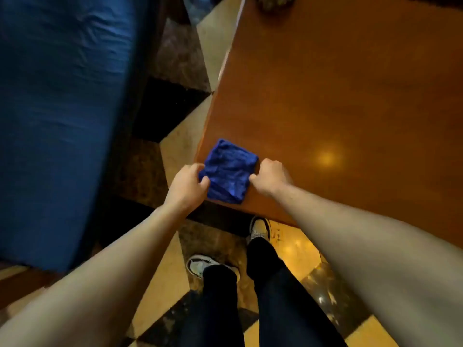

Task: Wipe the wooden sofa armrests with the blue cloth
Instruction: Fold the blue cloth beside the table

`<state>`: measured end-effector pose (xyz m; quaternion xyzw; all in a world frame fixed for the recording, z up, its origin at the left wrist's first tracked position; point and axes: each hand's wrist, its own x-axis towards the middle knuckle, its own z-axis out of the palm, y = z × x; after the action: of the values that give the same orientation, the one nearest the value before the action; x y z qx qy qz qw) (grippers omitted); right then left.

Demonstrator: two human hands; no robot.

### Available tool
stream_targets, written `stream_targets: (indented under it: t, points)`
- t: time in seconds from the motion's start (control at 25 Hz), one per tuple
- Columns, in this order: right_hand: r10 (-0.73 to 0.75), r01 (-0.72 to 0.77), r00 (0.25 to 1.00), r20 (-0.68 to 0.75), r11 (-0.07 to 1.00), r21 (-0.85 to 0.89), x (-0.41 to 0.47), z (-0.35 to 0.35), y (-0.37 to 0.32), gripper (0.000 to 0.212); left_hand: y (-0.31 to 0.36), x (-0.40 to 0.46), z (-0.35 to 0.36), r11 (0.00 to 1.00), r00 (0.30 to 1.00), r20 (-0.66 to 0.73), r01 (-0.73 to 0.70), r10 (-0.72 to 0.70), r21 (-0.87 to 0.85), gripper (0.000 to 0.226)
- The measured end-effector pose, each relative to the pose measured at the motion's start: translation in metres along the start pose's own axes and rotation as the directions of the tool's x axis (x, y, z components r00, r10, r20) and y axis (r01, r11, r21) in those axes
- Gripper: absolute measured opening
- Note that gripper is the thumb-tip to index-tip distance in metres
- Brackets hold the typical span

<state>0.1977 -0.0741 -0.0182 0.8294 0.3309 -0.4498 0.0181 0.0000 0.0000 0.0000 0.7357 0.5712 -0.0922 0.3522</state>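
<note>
So the blue cloth (228,171) is folded into a square and sits on the near corner of the wooden table (338,101). My left hand (188,186) pinches its left edge with curled fingers, and my right hand (269,175) does the same on the right edge. A blue sofa cushion (62,108) is off to the left, with checkered floor tiles (165,279) underneath.

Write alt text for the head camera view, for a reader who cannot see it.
Seen from above, a person's left hand and right hand each pinch an opposite edge of a folded blue cloth lying at the near corner of a glossy wooden table. A blue cushioned seat stands to the left, across a checkered floor.
</note>
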Motion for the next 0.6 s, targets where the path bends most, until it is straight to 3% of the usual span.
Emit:
stream_targets:
  t: [0.2, 0.32, 0.44, 0.6]
  points:
    - [0.238, -0.195, 0.967, -0.096, 0.926, 0.324, 0.024, 0.064, -0.014, 0.053, -0.017, 0.021, 0.05, 0.985, 0.995, -0.061, 0.072, -0.082, -0.155, 0.057]
    - [0.371, -0.246, 0.925, -0.088, 0.759, 0.603, 0.029, 0.081, -0.021, 0.055, -0.018, 0.012, 0.069, 0.979, 0.99, -0.116, 0.06, -0.084, -0.196, 0.052]
    - [0.375, -0.219, 0.927, 0.012, 0.514, 0.829, 0.03, 0.091, -0.022, 0.031, -0.023, 0.008, 0.077, 0.972, 0.984, -0.152, 0.051, -0.088, -0.228, 0.043]
    - [0.29, -0.101, 0.954, -0.07, 0.533, 0.84, 0.012, 0.086, -0.035, 0.011, -0.031, 0.001, 0.072, 0.969, 0.999, -0.033, 0.03, -0.039, -0.246, 0.037]
